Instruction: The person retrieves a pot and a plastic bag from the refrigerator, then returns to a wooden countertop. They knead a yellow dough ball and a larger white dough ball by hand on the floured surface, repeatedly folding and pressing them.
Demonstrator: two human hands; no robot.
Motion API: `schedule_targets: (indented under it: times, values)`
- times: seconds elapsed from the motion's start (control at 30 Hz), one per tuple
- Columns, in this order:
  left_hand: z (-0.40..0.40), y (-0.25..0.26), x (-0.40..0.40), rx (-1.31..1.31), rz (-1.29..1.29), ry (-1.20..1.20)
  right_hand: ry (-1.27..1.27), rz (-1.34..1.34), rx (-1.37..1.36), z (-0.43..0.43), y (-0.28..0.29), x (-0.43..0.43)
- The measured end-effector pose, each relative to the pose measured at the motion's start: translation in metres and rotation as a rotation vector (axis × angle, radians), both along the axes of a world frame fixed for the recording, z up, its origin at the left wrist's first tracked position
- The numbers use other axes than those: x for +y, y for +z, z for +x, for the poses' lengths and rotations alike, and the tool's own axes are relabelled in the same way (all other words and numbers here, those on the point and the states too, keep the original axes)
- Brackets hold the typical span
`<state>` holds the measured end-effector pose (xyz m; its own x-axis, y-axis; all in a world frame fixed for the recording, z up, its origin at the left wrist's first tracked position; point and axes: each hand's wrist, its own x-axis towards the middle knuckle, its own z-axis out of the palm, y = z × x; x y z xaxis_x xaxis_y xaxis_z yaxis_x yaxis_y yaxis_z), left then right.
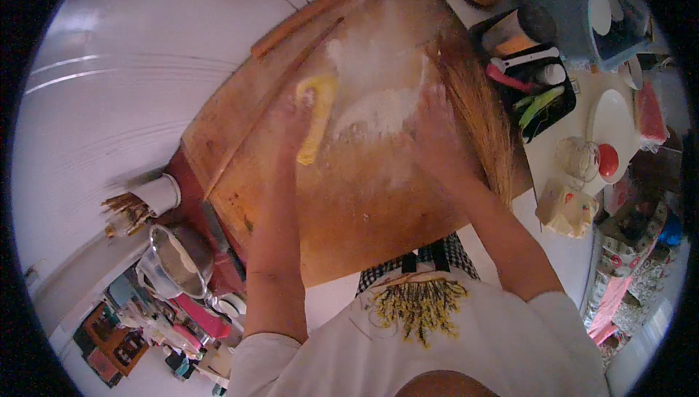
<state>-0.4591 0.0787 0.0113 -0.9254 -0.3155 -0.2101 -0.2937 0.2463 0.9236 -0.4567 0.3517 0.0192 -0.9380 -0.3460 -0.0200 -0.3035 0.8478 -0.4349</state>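
A wooden board [344, 222] lies before me, with white flour [382, 107] dusted over its middle and far part. My left hand [295, 110], blurred, has its fingers at the upper bend of a yellow strip [317, 129], apparently dough, and seems to grip it there. The strip's lower end hangs or lies towards me; which one is hard to tell. To the right, my right hand [434, 113] is over the flour's edge with fingers stretched forward and nothing visible in it. Just beside that hand is a straw brush [483, 118], its bristles fanning towards me.
A thin rolling pin [273, 105] and a thicker wooden bar [311, 15] lie along the board's left side. A metal bowl [180, 260] and a white cup of sticks [161, 195] stand left. Rightward are a black tray [562, 105] of utensils, a glass [578, 158] and a white dish [611, 113].
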Motion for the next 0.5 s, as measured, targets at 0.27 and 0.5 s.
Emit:
schedule_targets:
  times: [0.27,0.5]
  values:
    - [-0.006,-0.027,-0.115,-0.208,-0.683,0.110,0.378,0.050,-0.006,-0.048,-0.021,-0.106]
    - [-0.046,-0.014,-0.143,-0.026,-0.697,-0.010,0.342,0.078,0.067,-0.050,-0.033,-0.134]
